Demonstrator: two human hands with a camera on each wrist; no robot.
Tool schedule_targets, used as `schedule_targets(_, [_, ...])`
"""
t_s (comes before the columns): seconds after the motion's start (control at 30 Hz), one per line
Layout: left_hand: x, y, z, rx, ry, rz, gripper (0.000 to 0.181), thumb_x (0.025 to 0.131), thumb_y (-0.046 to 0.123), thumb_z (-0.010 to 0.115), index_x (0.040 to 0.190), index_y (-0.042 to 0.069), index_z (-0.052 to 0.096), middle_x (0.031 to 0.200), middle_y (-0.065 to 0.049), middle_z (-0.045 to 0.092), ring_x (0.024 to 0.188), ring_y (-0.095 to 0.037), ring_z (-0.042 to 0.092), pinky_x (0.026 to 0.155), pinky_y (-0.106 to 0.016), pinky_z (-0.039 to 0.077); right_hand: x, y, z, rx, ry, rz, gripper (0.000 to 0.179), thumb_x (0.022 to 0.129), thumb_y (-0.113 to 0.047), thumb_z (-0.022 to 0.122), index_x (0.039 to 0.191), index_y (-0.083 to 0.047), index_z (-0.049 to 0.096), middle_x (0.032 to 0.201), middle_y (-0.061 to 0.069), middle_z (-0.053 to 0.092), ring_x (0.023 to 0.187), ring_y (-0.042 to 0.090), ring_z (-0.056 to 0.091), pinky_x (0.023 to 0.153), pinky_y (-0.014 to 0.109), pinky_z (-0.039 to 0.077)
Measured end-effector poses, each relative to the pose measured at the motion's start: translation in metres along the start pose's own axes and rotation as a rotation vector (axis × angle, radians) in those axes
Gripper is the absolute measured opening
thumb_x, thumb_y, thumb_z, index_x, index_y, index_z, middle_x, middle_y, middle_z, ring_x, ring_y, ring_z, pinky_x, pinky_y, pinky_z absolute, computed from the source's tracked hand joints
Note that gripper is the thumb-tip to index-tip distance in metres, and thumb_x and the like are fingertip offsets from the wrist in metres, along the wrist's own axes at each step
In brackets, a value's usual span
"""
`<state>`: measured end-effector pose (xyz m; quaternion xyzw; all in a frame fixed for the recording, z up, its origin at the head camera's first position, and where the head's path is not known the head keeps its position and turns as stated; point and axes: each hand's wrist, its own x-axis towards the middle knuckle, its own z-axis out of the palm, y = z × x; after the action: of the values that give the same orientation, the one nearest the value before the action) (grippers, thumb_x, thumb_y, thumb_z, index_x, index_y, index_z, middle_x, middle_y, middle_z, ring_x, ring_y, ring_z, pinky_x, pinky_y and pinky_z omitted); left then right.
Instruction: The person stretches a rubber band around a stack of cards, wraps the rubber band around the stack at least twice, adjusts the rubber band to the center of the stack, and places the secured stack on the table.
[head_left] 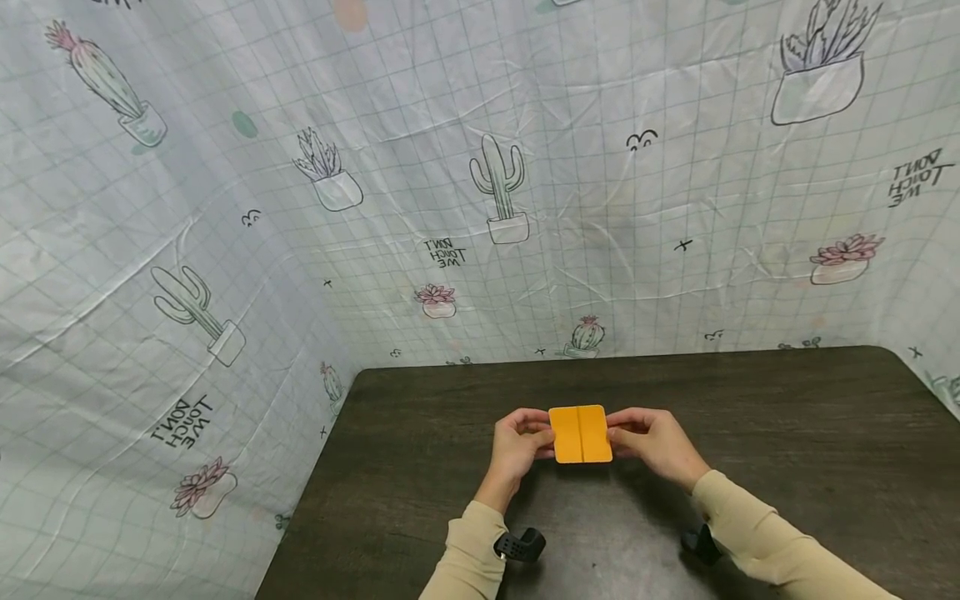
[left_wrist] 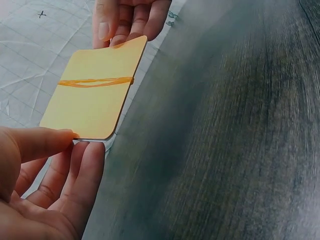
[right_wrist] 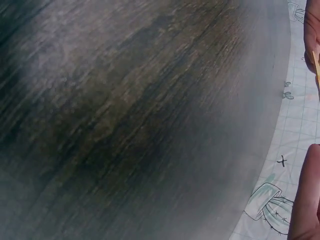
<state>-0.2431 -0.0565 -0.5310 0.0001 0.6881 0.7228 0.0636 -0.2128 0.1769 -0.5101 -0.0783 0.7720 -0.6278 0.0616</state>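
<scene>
A thin, flat yellow-orange square (head_left: pixel 566 435) with rounded corners is held up above the table between both hands. Across its middle, in the left wrist view, runs an orange band (left_wrist: pixel 95 82) that looks like a rubber band, in two strands. My left hand (head_left: pixel 516 447) pinches one side edge, thumb on the near face and fingers behind. On the opposite edge, my right hand (head_left: pixel 662 444) grips it the same way. Only a sliver of the square (right_wrist: pixel 316 62) shows in the right wrist view, and its back face is hidden.
Below the hands lies a dark wood-grain table (head_left: pixel 420 467) with a rounded far corner. A white grid curtain (head_left: pixel 390 167) printed with cacti hangs behind it and along both sides. Each wrist wears a black strap device (head_left: pixel 521 546) over a beige sleeve.
</scene>
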Motion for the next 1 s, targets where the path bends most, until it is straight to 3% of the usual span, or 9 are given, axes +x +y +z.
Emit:
schedule_targets(0.27, [0.000, -0.004, -0.002, 0.002, -0.005, 0.013, 0.022, 0.085, -0.012, 0.072, 0.104, -0.001, 0.070, 0.089, -0.015, 0.068, 0.072, -0.021, 0.071, 0.065, -0.039, 0.062, 0.000, 0.003, 0.001, 0.001, -0.016, 0.004, 0.031, 0.097, -0.007, 0.066, 0.122, 0.011, 0.063, 0.113, 0.025, 0.067, 0.094, 0.034, 0.070, 0.076, 0.044, 0.061])
schedule_targets(0.63, [0.002, -0.007, -0.001, 0.021, -0.004, 0.003, 0.022, 0.085, -0.012, 0.071, 0.104, 0.000, 0.071, 0.090, -0.014, 0.068, 0.073, -0.021, 0.071, 0.064, -0.038, 0.062, -0.001, 0.005, 0.002, -0.012, -0.025, 0.000, 0.034, 0.098, -0.007, 0.066, 0.125, 0.012, 0.061, 0.115, 0.025, 0.066, 0.096, 0.034, 0.069, 0.078, 0.043, 0.060])
schedule_targets(1.0, [0.002, -0.011, 0.001, 0.029, 0.003, 0.011, 0.023, 0.085, -0.013, 0.071, 0.105, -0.002, 0.070, 0.089, -0.014, 0.067, 0.075, -0.023, 0.071, 0.066, -0.044, 0.061, -0.001, 0.008, 0.004, -0.044, -0.010, 0.057, 0.034, 0.098, -0.008, 0.065, 0.125, 0.012, 0.062, 0.116, 0.024, 0.066, 0.097, 0.032, 0.069, 0.079, 0.041, 0.060])
